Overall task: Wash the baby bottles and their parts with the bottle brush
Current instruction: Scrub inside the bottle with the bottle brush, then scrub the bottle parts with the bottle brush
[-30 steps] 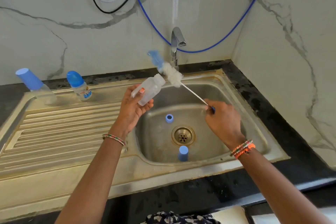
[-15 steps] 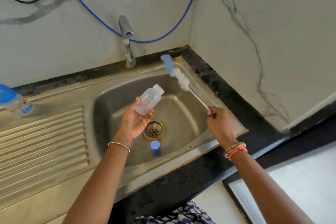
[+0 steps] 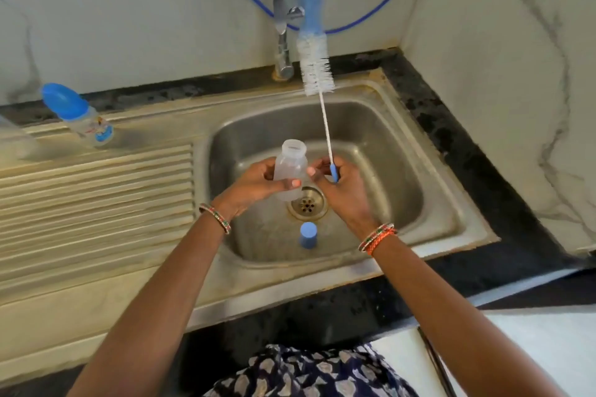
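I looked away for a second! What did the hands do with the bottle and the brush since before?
The right hand swung the white bristle bottle brush upright and came in beside the left hand, its fingers now touching the clear plastic bottle, which was tipped upright. Each hand kept its grip; the blue cap stayed in the steel sink.

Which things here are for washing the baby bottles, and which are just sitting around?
For the washing: open bottle in the left hand; brush in the right hand; capped bottle; blue cap; tap; sink.

Just around: blue hose; patterned cloth.
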`<state>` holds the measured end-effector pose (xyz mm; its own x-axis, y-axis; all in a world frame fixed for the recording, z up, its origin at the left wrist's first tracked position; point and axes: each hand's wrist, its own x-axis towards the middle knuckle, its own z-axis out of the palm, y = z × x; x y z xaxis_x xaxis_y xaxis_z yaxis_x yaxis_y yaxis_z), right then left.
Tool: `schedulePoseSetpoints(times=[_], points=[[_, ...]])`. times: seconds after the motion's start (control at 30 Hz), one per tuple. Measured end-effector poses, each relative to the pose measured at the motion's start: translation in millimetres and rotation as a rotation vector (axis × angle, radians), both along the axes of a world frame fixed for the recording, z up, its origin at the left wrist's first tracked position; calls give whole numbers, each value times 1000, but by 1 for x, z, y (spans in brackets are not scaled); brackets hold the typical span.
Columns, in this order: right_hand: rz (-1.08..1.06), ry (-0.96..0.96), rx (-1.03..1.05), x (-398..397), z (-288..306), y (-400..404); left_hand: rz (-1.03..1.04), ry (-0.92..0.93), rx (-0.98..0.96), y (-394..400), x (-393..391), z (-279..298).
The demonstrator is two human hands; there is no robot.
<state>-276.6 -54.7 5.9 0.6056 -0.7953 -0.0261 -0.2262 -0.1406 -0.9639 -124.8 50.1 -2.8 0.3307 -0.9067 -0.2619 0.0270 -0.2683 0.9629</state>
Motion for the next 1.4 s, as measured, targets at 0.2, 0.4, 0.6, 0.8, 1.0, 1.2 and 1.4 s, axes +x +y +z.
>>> schedulePoseSetpoints(times=[0.2, 0.4, 0.6, 0.8, 1.0, 1.2, 1.4], points=[[-195, -50, 129, 18, -23, -17, 249, -261, 267, 15, 30, -64], [-256, 13, 195, 26, -37, -36, 377, -319, 404, -14, 24, -94], [-326, 20, 210, 22, -40, -49, 410, -367, 436, -18, 26, -100], [-312, -20, 216, 19, -39, -57, 159, -419, 491, -8, 14, -97], [-308, 14, 210, 14, -37, -54, -4, -489, 696, 9, 8, -116], [-328, 18, 204, 7, -33, -56, 0, -545, 799, 13, 12, -123], [-361, 169, 60, -4, -24, -54, 199, -538, 635, -11, 46, -103]])
